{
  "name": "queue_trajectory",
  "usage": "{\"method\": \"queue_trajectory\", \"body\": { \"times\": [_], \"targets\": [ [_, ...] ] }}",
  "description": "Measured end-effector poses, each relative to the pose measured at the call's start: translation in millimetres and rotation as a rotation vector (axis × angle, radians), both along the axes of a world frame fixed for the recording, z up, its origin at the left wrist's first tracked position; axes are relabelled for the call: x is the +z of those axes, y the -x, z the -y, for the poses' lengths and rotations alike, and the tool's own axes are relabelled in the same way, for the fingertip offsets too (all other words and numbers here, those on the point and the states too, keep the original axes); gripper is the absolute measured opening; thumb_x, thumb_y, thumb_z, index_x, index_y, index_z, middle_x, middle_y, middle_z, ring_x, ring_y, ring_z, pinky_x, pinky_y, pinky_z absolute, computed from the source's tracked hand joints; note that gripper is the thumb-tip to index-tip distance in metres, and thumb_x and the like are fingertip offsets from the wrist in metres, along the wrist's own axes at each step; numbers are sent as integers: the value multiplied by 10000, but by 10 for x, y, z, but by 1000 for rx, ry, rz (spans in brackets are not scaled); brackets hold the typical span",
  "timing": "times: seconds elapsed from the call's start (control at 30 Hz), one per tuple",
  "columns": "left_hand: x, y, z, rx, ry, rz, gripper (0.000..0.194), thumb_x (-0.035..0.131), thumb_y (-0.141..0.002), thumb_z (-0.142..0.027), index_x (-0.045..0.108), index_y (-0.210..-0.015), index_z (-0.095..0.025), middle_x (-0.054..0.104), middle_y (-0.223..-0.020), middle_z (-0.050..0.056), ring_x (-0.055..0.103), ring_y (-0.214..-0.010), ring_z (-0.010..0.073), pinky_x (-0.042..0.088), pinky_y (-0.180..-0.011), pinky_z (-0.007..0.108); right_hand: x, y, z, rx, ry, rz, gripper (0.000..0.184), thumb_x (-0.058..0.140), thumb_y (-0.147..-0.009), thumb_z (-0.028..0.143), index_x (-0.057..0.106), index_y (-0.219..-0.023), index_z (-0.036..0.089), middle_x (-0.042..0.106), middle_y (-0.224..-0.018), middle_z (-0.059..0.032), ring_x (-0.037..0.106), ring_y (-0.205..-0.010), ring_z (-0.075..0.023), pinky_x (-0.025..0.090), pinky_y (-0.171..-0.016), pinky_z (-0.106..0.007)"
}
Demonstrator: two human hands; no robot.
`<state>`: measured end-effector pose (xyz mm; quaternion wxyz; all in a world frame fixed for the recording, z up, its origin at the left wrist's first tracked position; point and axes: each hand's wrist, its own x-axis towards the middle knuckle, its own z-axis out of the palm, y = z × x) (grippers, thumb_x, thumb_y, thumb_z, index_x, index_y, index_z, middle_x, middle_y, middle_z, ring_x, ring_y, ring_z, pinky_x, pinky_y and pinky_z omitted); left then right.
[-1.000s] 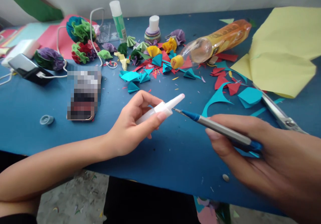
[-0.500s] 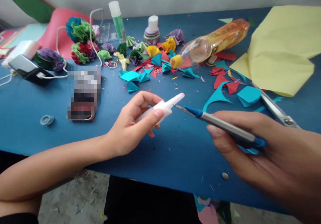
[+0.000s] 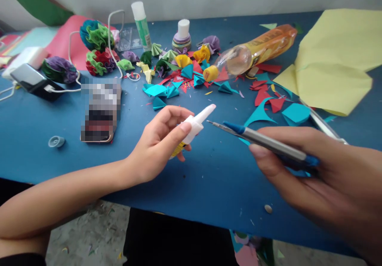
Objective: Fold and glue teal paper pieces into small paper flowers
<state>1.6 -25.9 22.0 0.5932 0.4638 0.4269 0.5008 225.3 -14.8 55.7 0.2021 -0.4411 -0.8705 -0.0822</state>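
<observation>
My left hand [image 3: 159, 144] is wrapped round a small glue bottle [image 3: 193, 127] with a white cap, a long tapered nozzle and a yellow label partly behind the fingers. The nozzle tilts up to the right. In my right hand [image 3: 301, 170] is a slim grey and blue tool, apparently a folded drawing compass [image 3: 271, 142], with a thin metal point beside a blue tip. That point faces left, a short gap away from the nozzle. Its rear end is partly hidden by my hand.
Behind my hands lie cut paper scraps [image 3: 161, 90], paper flowers [image 3: 97, 35], a glue stick [image 3: 141, 25] and a drink bottle [image 3: 247, 55] on its side. A phone [image 3: 101, 111] and a small grey cap [image 3: 56, 141] lie left. Scissors [image 3: 324, 123] are partly under yellow paper [image 3: 334, 59].
The glue bottle has turned in my left hand, showing its yellow label, and its nozzle points more steeply up. The compass point has moved away from the nozzle's side.
</observation>
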Motion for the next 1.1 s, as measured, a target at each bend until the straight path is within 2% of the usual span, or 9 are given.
{"method": "queue_trajectory", "body": {
  "times": [0.1, 0.33, 0.53, 0.7, 0.93, 1.1],
  "targets": [
    [4, -16, -5, -20, 11, -1, 201, 585, -892, -349, 531, -1002, -189, 638, -839, 13, 619, -604, 93, 535, -465, 163, 16, 26, -44, 158, -43, -24, 141, 397, -993, 264, 534, -966, 245, 703, -685, 76, 627, -514, -64, 295, -367, -250],
    [2, -29, 8, -27, 2, -32, 198, 627, -872, -330, 538, -989, -196, 622, -844, -2, 626, -616, 88, 550, -474, 158, 12, 13, -38, 175, -34, -2, 168, 377, -1000, 271, 545, -999, 257, 732, -727, 71, 656, -539, -83, 315, -384, -267],
    [2, -34, 25, -27, -24, -81, 203, 649, -855, -341, 548, -969, -207, 619, -865, 2, 619, -648, 92, 558, -494, 163, 14, 10, -24, 126, -38, 13, 245, 378, -983, 287, 622, -972, 274, 725, -709, 59, 632, -504, -103, 263, -350, -292],
    [-7, -26, 38, -35, -20, -70, 206, 650, -856, -343, 542, -957, -199, 607, -816, -4, 615, -640, 91, 557, -488, 155, 23, 46, -26, 93, -30, 10, 248, 389, -976, 278, 636, -964, 297, 718, -696, 72, 627, -501, -98, 301, -379, -277],
    [16, -32, 20, -10, -12, -45, 195, 641, -860, -331, 537, -952, -194, 614, -832, -3, 630, -615, 90, 559, -477, 162, 10, 37, -49, 184, -41, -24, 159, 372, -987, 250, 530, -996, 259, 735, -726, 68, 664, -555, -97, 288, -388, -303],
    [15, -35, 22, -8, -18, -57, 201, 652, -854, -326, 540, -957, -195, 609, -844, -3, 624, -623, 87, 554, -472, 155, 1, 16, -16, 153, -33, 12, 119, 421, -976, 239, 526, -1027, 259, 750, -789, 74, 677, -591, -87, 268, -370, -303]
  ]
}}
